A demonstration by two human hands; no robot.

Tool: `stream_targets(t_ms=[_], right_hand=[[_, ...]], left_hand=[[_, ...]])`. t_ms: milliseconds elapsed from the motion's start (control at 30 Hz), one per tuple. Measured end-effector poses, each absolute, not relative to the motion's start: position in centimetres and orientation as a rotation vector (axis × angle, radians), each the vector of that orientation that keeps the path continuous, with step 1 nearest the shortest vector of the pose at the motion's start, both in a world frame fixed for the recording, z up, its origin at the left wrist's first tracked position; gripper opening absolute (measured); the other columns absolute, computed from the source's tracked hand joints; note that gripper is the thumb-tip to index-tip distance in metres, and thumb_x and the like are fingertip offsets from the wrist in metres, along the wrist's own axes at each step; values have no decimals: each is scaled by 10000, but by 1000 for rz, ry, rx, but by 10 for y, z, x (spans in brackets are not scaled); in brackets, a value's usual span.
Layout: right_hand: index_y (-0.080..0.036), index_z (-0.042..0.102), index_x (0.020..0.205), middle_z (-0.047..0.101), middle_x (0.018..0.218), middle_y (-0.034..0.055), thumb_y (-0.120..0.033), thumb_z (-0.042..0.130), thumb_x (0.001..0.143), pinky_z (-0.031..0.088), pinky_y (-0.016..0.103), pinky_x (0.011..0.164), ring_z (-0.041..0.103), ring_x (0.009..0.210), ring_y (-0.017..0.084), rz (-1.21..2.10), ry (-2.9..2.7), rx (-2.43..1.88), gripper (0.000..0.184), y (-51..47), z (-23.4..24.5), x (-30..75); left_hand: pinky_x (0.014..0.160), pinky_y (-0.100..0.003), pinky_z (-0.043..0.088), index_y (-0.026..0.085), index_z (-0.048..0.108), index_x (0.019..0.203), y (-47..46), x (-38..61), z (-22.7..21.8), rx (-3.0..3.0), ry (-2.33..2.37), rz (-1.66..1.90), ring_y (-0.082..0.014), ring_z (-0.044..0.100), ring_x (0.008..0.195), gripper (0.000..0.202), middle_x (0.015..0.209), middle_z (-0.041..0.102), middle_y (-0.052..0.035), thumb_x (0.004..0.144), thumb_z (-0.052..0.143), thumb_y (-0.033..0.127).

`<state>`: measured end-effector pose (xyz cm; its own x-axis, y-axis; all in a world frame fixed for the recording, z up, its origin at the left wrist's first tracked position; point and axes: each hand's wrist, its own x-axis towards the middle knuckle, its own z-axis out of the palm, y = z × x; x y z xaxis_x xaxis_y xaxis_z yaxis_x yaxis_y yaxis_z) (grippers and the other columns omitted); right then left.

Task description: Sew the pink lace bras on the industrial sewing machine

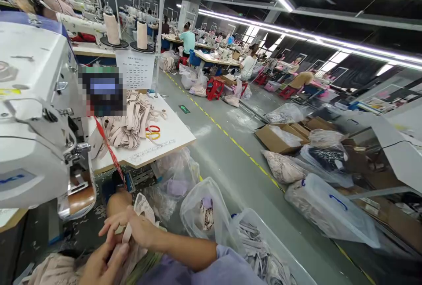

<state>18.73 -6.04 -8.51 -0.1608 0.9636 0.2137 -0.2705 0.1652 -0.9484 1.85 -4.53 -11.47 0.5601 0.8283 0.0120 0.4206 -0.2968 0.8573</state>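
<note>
My right hand [140,230] reaches in from the right, its fingers bent over a beige fabric strap [127,232]. Just below, my left hand [103,265] is closed with thumb and fingers at the same strap, close against the right hand. More of the pale fabric [143,206] hangs behind and under the right hand. A heap of beige straps [52,269] lies at the lower left, beside my left hand. To the left stands a white sewing machine [36,113]; its lower arm is above my hands.
A white table [174,129] bears a pile of beige straps [127,122] and red-yellow scissors [152,132]. A red patterned cord [110,151] hangs over its edge. Plastic bags [211,188] and a clear bin [280,241] stand to the right. Boxes [277,140] line the aisle; people sit farther off.
</note>
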Motion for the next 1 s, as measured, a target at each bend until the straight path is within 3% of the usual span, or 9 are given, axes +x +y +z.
stream_targets(t_ms=[133, 267, 333, 433, 500, 567, 633, 833, 1000], right_hand=[[-176, 647, 709, 682, 872, 115, -850, 185, 875, 429, 367, 1026, 628, 961, 227, 1599, -893, -849, 833, -52, -103, 193], [-181, 713, 829, 641, 808, 11, -678, 659, 781, 438, 279, 793, 534, 750, 137, 1812, -1006, -934, 503, -63, -105, 207], [-189, 736, 874, 657, 830, -6, -559, 755, 754, 437, 268, 760, 541, 757, 131, 1748, -1127, -968, 390, -75, -100, 212], [-179, 757, 903, 675, 785, 1, -528, 732, 781, 457, 249, 689, 560, 696, 119, 1452, -921, -1181, 370, -79, -91, 222], [-165, 758, 880, 603, 608, -25, -552, 773, 715, 389, 217, 528, 470, 530, 88, 1296, -778, -1281, 421, -63, -86, 230], [-161, 741, 821, 545, 512, -45, -576, 816, 641, 318, 200, 440, 411, 444, 71, 1259, -716, -1263, 458, -39, -78, 235], [-164, 735, 808, 568, 513, -36, -574, 839, 615, 332, 194, 424, 447, 433, 74, 1302, -763, -1213, 465, -17, -66, 237], [-176, 728, 930, 679, 643, 8, -546, 796, 725, 468, 213, 520, 613, 565, 122, 1480, -1133, -1150, 428, 24, -37, 229], [-188, 644, 794, 618, 582, -19, -469, 717, 801, 426, 226, 505, 533, 499, 109, 1274, -1390, -1191, 290, 50, -39, 217]], left_hand=[[636, -230, 558, 194, 734, 780, -46, 28, -91, 1875, 852, 420, -204, 674, 683, 509, 729, 716, -30, 919, 513, 631], [612, -225, 531, 182, 697, 697, -40, 30, -80, 1817, 921, 467, -195, 638, 660, 542, 672, 681, -19, 908, 516, 648], [654, -239, 544, 179, 704, 695, -46, 33, -73, 1817, 951, 486, -209, 667, 710, 521, 714, 719, -28, 920, 518, 611], [696, -251, 559, 179, 751, 784, -56, 39, -60, 1876, 926, 512, -203, 703, 751, 431, 793, 767, -38, 982, 479, 447], [775, -248, 573, 183, 770, 980, -51, 41, -53, 1971, 874, 704, -186, 736, 832, 310, 912, 794, -45, 987, 486, 306], [839, -239, 572, 175, 730, 1146, -40, 38, -46, 2168, 804, 898, -168, 746, 914, 295, 1029, 794, -65, 986, 485, 209], [877, -238, 567, 165, 686, 1232, -25, 30, -40, 2381, 809, 1026, -166, 737, 985, 320, 1113, 776, -87, 993, 473, 165], [811, -264, 569, 208, 737, 1128, 2, 7, -34, 2445, 1456, 1110, -181, 687, 967, 282, 1112, 676, -98, 1013, 493, 290], [761, -250, 533, 222, 708, 1249, 1, -3, -38, 2303, 1475, 944, -152, 641, 803, 350, 978, 671, -75, 1014, 477, 340]])
